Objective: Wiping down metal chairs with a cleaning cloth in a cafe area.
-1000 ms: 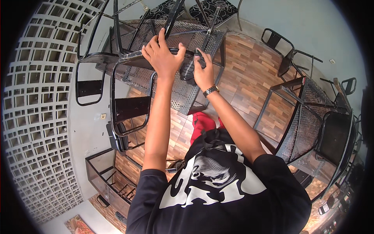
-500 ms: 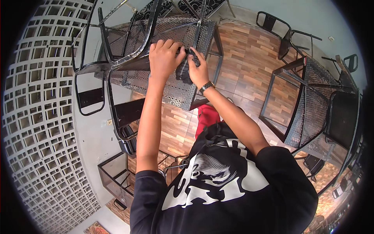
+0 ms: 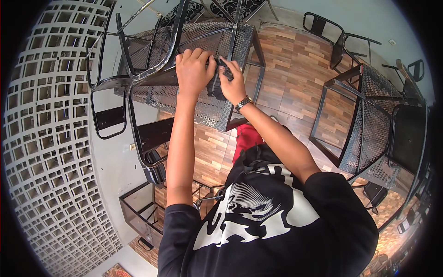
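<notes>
A bunched, dark fabric item [image 3: 215, 87] hangs between my hands over the perforated black metal table [image 3: 211, 114]; its exact kind is hard to make out. My left hand [image 3: 194, 71] is closed, back upward, with thumb and fingers at the top of the fabric. On the other side, my right hand [image 3: 234, 87], with a dark watch [image 3: 244, 103] at the wrist, grips a gathered part of it between thumb and fingers. An upturned metal chair [image 3: 154, 74] rests on the tabletop beside my left hand. Where my left fingertips end is hidden.
To the right stands another perforated table [image 3: 357, 134] with upturned chairs [image 3: 406, 138] on it. Further chairs [image 3: 325, 34] stand by the far wall. A lattice block wall [image 3: 50, 138] runs along the left, with a low metal frame [image 3: 138, 207] near it. The floor [image 3: 288, 69] is wood-patterned.
My right hand has shifted slightly left, nearer my left hand, with the fabric still in its grip. My left hand stays nearly in place. The view has moved slightly.
</notes>
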